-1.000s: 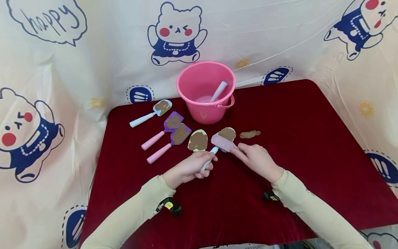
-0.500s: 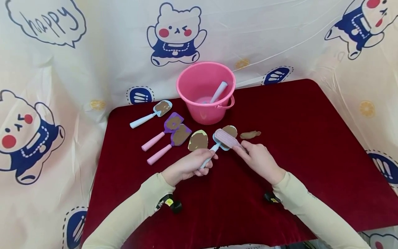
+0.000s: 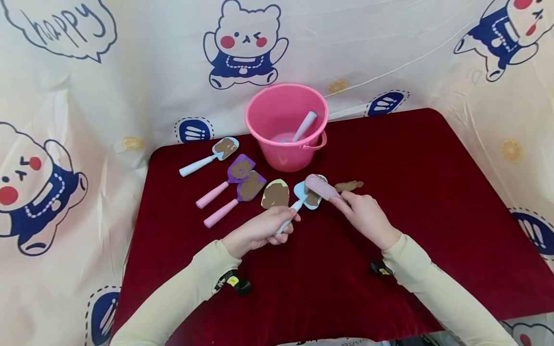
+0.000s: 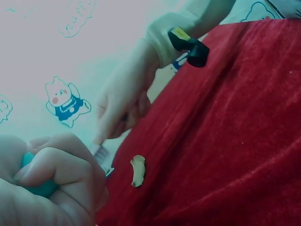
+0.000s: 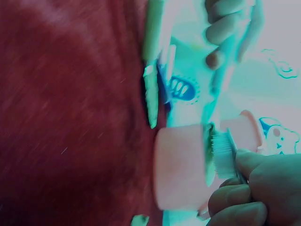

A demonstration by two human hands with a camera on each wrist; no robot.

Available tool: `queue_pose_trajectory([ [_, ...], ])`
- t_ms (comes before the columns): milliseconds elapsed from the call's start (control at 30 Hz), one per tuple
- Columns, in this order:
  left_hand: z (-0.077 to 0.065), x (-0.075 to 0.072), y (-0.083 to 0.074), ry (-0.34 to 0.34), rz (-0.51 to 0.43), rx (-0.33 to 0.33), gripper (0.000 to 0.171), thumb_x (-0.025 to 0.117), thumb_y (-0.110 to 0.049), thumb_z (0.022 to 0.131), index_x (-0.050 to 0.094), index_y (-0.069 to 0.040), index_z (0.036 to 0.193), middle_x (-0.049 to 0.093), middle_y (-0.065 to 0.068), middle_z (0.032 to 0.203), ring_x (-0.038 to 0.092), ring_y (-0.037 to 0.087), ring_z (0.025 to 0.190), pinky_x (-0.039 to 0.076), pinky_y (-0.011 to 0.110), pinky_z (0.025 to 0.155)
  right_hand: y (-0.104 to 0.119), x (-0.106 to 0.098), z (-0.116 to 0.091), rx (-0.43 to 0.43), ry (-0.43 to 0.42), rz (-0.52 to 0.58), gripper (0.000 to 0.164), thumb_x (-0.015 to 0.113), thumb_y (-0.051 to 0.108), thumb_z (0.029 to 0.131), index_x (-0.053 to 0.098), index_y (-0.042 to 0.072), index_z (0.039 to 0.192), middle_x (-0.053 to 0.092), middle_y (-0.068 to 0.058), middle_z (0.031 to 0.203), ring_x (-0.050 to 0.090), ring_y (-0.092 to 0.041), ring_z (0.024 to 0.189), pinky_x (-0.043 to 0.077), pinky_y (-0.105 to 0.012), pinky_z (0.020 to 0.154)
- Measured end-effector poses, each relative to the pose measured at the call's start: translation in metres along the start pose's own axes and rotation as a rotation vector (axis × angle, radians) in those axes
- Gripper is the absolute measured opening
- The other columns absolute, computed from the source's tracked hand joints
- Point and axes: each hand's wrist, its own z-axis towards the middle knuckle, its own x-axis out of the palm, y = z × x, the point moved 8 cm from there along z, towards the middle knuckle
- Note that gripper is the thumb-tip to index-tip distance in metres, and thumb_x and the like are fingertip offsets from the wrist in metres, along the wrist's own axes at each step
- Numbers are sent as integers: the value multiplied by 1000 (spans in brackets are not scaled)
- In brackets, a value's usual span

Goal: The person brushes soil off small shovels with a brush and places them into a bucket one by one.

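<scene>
Brushing seems underway: left hand (image 3: 269,225) grips blue toy shovel (image 3: 299,190), right hand (image 3: 368,218) pinches brush (image 3: 321,187); brown smear (image 3: 312,198) likely needs further strokes.

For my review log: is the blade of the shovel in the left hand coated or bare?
Partly coated: the head view shows brown material on the shovel blade, with bare light blue beside it.

In the head view, a pale curtain (image 3: 173,67) fills the top and both sides. A winking bear (image 3: 244,48) is printed at upper middle, another bear (image 3: 39,187) at left, a tilted bear (image 3: 502,38) at upper right. The word "happy" (image 3: 65,24) stands upper left, an orange slice (image 3: 511,151) at right. A red tablecloth (image 3: 433,192) spreads across the middle and bottom.
</scene>
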Motion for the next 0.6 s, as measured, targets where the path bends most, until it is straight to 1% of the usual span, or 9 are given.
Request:
queue_pose_trajectory([
  [100, 3, 2, -2, 4, 1, 8, 33, 35, -25, 113, 45, 5, 124, 38, -2, 69, 32, 4, 49, 22, 16, 44, 6, 0, 1, -35, 14, 25, 36, 66, 32, 104, 48, 15, 76, 35, 7, 58, 32, -8, 47, 31, -26, 45],
  [200, 2, 1, -3, -2, 8, 11, 35, 36, -26, 113, 46, 5, 124, 39, -3, 69, 33, 4, 49, 23, 16, 44, 10, 4, 0, -62, 32, 16, 36, 68, 31, 103, 49, 16, 76, 35, 8, 58, 31, -7, 48, 31, -25, 46],
  [267, 3, 0, -3, -15, 20, 10, 35, 36, -26, 112, 47, 6, 122, 39, -3, 67, 35, 4, 48, 25, 18, 46, 9, 5, -1, -59, 32, -6, 36, 70, 29, 101, 48, 16, 75, 33, 8, 56, 30, -6, 48, 30, -25, 45],
  [367, 3, -4, -1, -47, 31, 7, 32, 37, -26, 110, 51, 3, 114, 39, -3, 63, 35, 6, 46, 27, 20, 47, 5, 6, -1, -42, 23, -36, 36, 71, 28, 101, 48, 16, 75, 34, 7, 56, 31, -8, 47, 30, -26, 44],
  [467, 3, -7, -1, -75, 27, 14, 29, 38, -25, 110, 51, 1, 107, 38, -3, 61, 34, 6, 45, 27, 21, 48, 3, 5, 1, -24, 12, -47, 35, 69, 30, 102, 49, 15, 77, 37, 6, 57, 33, -10, 47, 32, -27, 45],
  [600, 2, -9, -2, -87, 41, 5, 31, 37, -26, 110, 51, 1, 110, 39, -3, 61, 34, 7, 45, 24, 22, 46, 5, 4, 3, -28, 27, -25, 36, 67, 33, 103, 50, 16, 76, 37, 6, 57, 33, -9, 47, 32, -27, 46],
])
